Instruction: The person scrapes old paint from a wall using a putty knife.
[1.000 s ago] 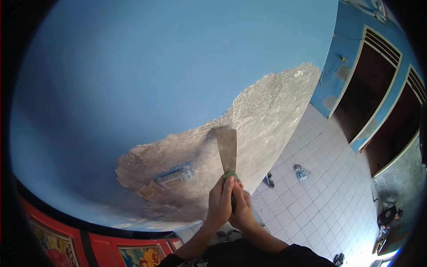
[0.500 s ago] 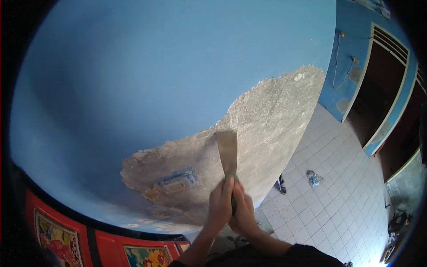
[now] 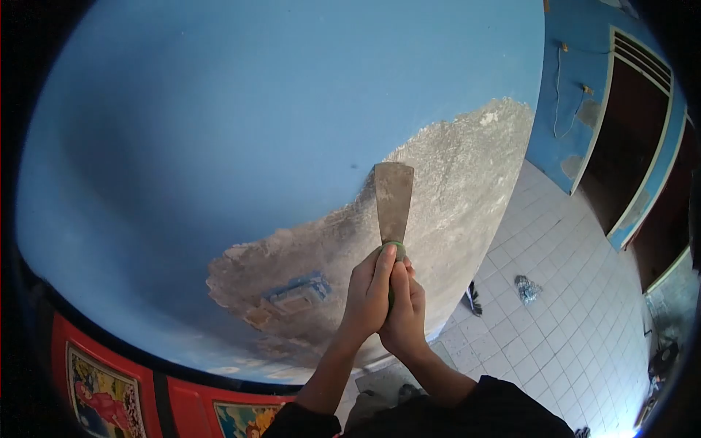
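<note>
Both of my hands grip one paint scraper point(image 3: 394, 201) with a wide metal blade and a green handle. My left hand point(image 3: 367, 296) wraps the handle from the left, its thumb lying along the top near the blade. Against it, my right hand point(image 3: 406, 310) closes round the handle from the right. The blade points up the wall, its edge at the border between blue paint point(image 3: 241, 131) and the bare grey plaster patch point(image 3: 460, 175). Most of the handle is hidden by my fingers.
A blue-framed wall box point(image 3: 296, 296) sits in the bare patch. Red panels with pictures point(image 3: 106, 394) stand at lower left. On the tiled floor point(image 3: 548, 336) lie a small crumpled heap point(image 3: 527, 289) and a dark brush-like thing point(image 3: 474, 298). Dark doorways point(image 3: 621, 139) are at right.
Both hands have moved the scraper up and slightly right along the wall. Its blade edge has gone from the lower paint border to a higher part of it. The view has shifted a little.
</note>
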The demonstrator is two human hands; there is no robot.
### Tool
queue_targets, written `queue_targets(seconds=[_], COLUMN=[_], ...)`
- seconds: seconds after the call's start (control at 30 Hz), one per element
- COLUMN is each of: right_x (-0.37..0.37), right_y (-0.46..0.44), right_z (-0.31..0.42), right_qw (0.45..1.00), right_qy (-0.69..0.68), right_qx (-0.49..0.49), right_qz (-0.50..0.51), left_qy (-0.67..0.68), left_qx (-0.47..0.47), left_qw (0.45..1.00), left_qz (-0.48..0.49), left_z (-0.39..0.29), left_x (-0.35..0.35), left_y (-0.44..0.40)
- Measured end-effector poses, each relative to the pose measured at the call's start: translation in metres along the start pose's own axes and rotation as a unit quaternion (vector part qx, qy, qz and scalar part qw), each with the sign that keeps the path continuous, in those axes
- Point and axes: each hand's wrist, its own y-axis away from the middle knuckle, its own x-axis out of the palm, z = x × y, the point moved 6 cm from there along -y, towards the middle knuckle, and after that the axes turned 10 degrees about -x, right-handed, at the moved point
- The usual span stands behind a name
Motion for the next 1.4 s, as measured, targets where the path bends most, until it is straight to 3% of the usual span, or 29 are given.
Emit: queue_targets(seconds=[0.13, 0.2, 0.23, 0.33, 0.47, 0.63, 0.73, 0.77, 0.83, 0.97, 1.03, 1.2, 1.4], right_x=[-0.001, 0.003, -0.005, 0.001, 0.023, -0.003, 0.002, 0.002, 0.005, 0.01, 0.004, 0.022, -0.003], right_y=[0.013, 0.03, 0.032, 0.006, -0.015, 0.01, -0.016, -0.013, -0.012, 0.013, 0.027, -0.008, 0.023], right_z=[0.005, 0.018, -0.005, -0.005, 0.023, 0.006, -0.002, -0.004, 0.0, 0.007, 0.005, 0.024, 0.005], right_qw=[0.996, 0.934, 0.997, 0.993, 0.997, 0.997, 0.977, 0.956, 0.984, 0.99, 0.989, 0.984, 0.997], right_qy=[0.074, 0.313, 0.078, 0.104, -0.075, -0.005, -0.185, -0.244, -0.145, -0.131, -0.085, -0.145, -0.06], right_qx=[-0.052, -0.165, -0.028, -0.061, -0.008, -0.018, 0.042, 0.067, 0.076, 0.055, 0.073, 0.071, 0.046], right_qz=[0.017, 0.052, -0.012, 0.0, -0.004, -0.072, 0.098, 0.147, 0.066, -0.004, -0.093, -0.069, -0.031], left_qy=[-0.004, 0.009, 0.023, -0.013, -0.031, -0.051, -0.036, -0.091, -0.147, -0.111, -0.116, -0.219, -0.155], left_qx=[-0.008, -0.018, -0.031, -0.027, 0.034, 0.003, -0.018, 0.014, 0.051, 0.048, 0.051, 0.055, 0.049], left_qw=[1.0, 0.999, 0.998, 0.999, 0.999, 0.998, 0.995, 0.992, 0.984, 0.99, 0.989, 0.972, 0.984], left_qz=[-0.015, -0.031, -0.052, -0.037, -0.008, -0.047, -0.092, -0.091, -0.087, -0.067, -0.071, -0.07, -0.076], left_z=[0.008, 0.029, 0.032, 0.017, -0.027, 0.024, 0.021, 0.009, -0.009, 0.002, 0.014, -0.024, 0.013], left_x=[-0.001, -0.002, -0.004, -0.013, 0.005, -0.001, -0.009, -0.009, -0.003, 0.002, 0.0, 0.003, 0.003], left_y=[0.018, 0.033, 0.036, 0.013, -0.007, 0.022, 0.019, 0.004, -0.006, 0.019, 0.026, -0.015, 0.021])
